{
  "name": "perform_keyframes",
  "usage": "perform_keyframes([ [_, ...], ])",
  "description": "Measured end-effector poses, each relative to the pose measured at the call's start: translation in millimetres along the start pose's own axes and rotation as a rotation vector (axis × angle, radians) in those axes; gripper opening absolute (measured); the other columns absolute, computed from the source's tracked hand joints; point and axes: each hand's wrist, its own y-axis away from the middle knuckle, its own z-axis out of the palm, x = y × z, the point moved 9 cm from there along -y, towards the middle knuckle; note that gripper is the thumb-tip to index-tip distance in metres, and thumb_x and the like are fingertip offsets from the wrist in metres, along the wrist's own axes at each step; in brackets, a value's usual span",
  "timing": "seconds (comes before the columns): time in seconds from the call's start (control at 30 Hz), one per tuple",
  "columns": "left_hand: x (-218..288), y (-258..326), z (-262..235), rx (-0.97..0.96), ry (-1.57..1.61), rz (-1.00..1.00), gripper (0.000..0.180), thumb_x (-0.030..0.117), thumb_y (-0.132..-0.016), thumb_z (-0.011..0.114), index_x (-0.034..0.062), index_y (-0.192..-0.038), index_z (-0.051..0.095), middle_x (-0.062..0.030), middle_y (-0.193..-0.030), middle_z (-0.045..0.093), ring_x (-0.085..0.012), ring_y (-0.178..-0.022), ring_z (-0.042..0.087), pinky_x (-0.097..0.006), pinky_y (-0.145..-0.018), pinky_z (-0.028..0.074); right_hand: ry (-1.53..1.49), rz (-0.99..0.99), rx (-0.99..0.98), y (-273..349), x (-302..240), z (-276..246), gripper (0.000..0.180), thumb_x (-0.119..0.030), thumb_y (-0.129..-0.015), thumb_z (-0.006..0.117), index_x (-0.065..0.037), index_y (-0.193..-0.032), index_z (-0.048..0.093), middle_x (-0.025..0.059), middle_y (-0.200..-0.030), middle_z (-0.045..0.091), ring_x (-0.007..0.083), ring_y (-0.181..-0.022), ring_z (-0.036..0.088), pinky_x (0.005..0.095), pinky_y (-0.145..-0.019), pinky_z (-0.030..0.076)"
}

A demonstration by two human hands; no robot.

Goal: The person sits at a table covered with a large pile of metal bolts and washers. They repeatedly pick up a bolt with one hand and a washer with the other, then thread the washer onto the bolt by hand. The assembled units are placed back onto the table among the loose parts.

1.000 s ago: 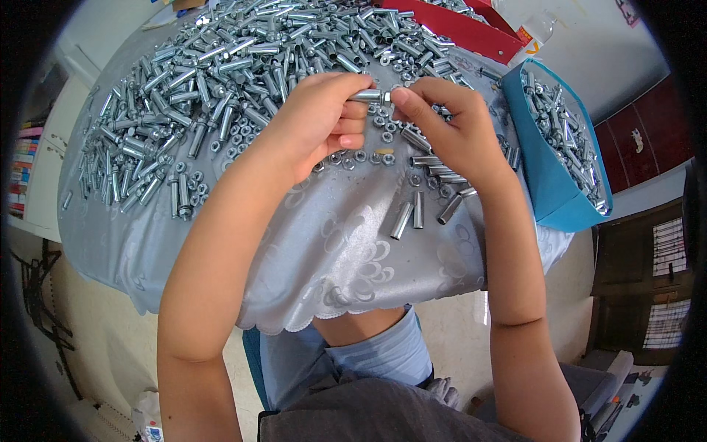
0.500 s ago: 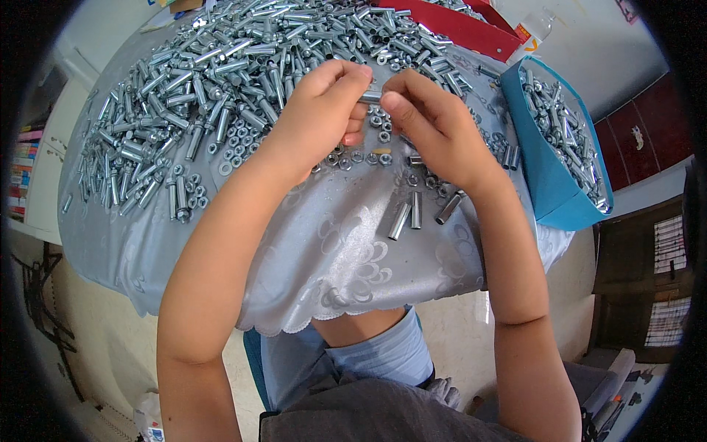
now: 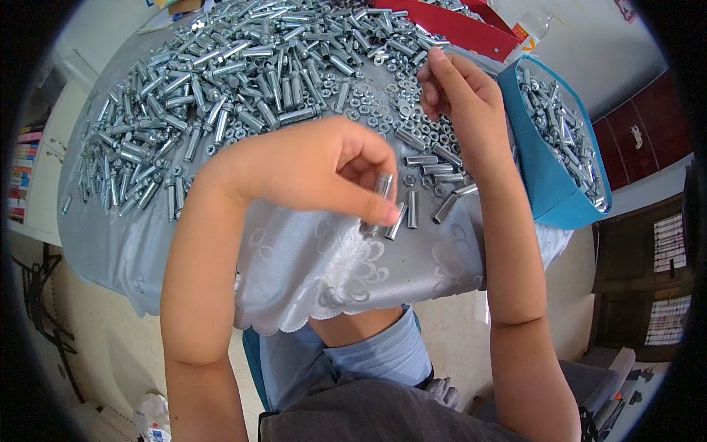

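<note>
pinched upright in the left hand (image 3: 309,173), a steel sleeve (image 3: 381,188); the right hand (image 3: 460,92), fingertips closed, picks among loose nuts (image 3: 372,114) beyond it.

Bright plated steel, smooth and glossy, on the sleeve (image 3: 382,186) pinched in the left hand (image 3: 317,173). Same shiny metal on the heap of sleeves and nuts (image 3: 243,81) at eleven o'clock. Pale satin tablecloth (image 3: 317,265), faintly sheened, embossed. Matt blue plastic bin (image 3: 549,184) at three o'clock. Glossy red tray (image 3: 456,26) at one o'clock.
</note>
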Motion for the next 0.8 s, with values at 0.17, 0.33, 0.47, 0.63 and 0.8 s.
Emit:
perform_keyframes([
  [0.17, -18, 70, -139, 1.073, 0.732, 0.671, 0.034, 0.022, -0.084, 0.06, 0.0028, -0.111, 0.051, -0.0028, -0.081, 0.049, -0.0094, -0.066, 0.044, -0.022, -0.06, 0.037, -0.012, -0.019, -0.018, 0, -5, 6, 0.032, -0.029, -0.089, 0.053, -0.001, -0.074, 0.058, -0.0018, -0.055, 0.047, 0.0056, -0.049, 0.042, 0.0194, -0.046, 0.032],
  [0.33, -25, 60, -129, 1.141, 0.792, 0.568, 0.037, 0.022, -0.084, 0.06, 0.0042, -0.115, 0.05, -0.0034, -0.086, 0.05, -0.01, -0.07, 0.043, -0.024, -0.062, 0.037, 0.03, -0.007, -0.018, 1, -1, 3, 0.031, -0.028, -0.088, 0.054, -0.001, -0.075, 0.059, -0.0019, -0.056, 0.049, 0.0049, -0.051, 0.043, 0.0189, -0.047, 0.033],
  [0.47, -19, 54, -116, 1.233, 0.5, 0.426, 0.025, 0.022, -0.081, 0.063, 0.0049, -0.098, 0.058, 0.0009, -0.077, 0.052, -0.0066, -0.064, 0.045, -0.022, -0.057, 0.038, 0.123, -0.043, -0.013, 1, -4, 2, 0.03, -0.027, -0.087, 0.055, -0.001, -0.074, 0.06, -0.0019, -0.057, 0.05, 0.0038, -0.052, 0.044, 0.0185, -0.048, 0.033],
  [0.63, -11, 50, -112, 1.336, -0.328, 0.235, 0.019, 0.017, -0.08, 0.064, 0.0054, -0.094, 0.06, 0.0032, -0.073, 0.055, -0.0066, -0.063, 0.046, -0.021, -0.059, 0.037, 0.261, -0.005, -0.043, -1, 5, -1, 0.025, -0.025, -0.08, 0.063, 0.0, -0.077, 0.061, -0.0019, -0.059, 0.051, 0.0048, -0.053, 0.043, 0.0196, -0.049, 0.033],
  [0.8, -2, 34, -94, 1.193, -0.752, 0.201, 0.013, 0.01, -0.076, 0.061, 0.0038, -0.088, 0.061, -0.0035, -0.077, 0.059, -0.0152, -0.074, 0.052, -0.027, -0.068, 0.041, 0.716, 0.009, -0.416, 8, 12, 14, 0.022, -0.017, -0.069, 0.072, -0.004, -0.083, 0.062, -0.0031, -0.065, 0.046, 0.0062, -0.061, 0.04, 0.0211, -0.055, 0.034],
])
